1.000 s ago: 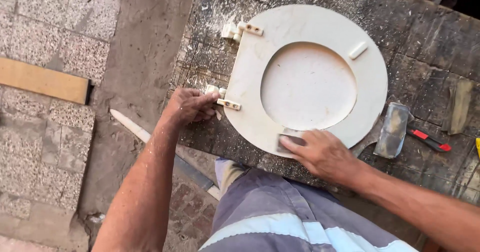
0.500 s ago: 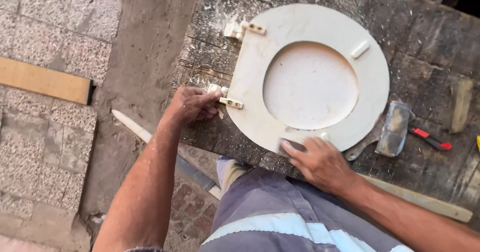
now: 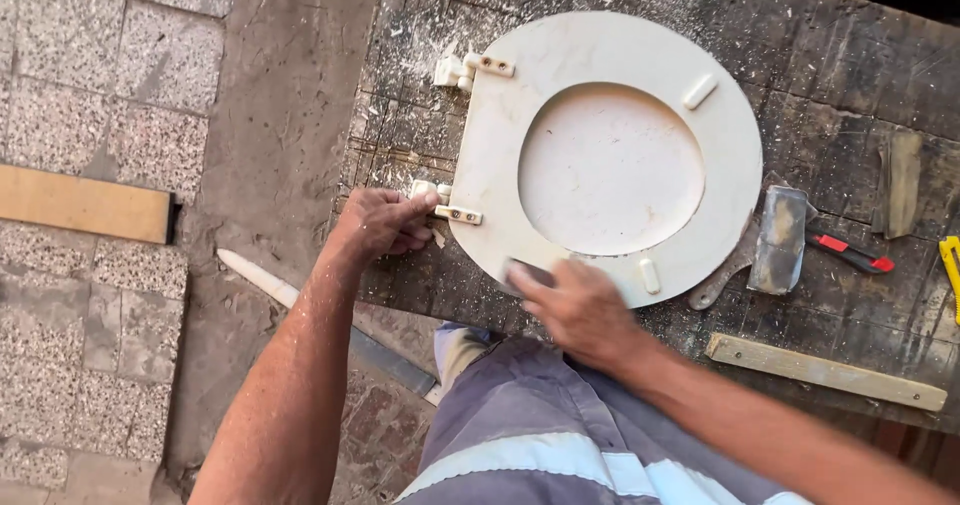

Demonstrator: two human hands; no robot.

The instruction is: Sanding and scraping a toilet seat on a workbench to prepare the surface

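I am looking straight down from the head camera at a dark, dust-speckled wooden surface (image 3: 850,95) with a cream toilet seat (image 3: 610,155) lying flat on it, underside up. The seat is a wide ring, and a round panel of the same pale colour fills its opening. Two small bumpers sit on the ring, and two cream hinges (image 3: 470,67) stick out from its left edge.

My left hand (image 3: 385,223) is at the nearer hinge, fingers curled around the hinge piece at the edge of the surface, gripping it. My right hand (image 3: 580,310) rests on the near rim of the seat, fingers folded over a small dark block (image 3: 525,272) and pressing it flat against the ring. Only a corner of the block shows, so I cannot tell what it is made of.

Just right of the seat lies a putty knife (image 3: 780,240) with a dusty blade. Beside that is a tool with a red and black handle (image 3: 850,253). A pale strip of wood (image 3: 825,373) lies along the near edge of the surface, to the right of my right forearm.

Below the surface I see my grey trousers (image 3: 540,425), and to the left a speckled stone floor (image 3: 90,75) with a wooden plank (image 3: 85,205) on it.
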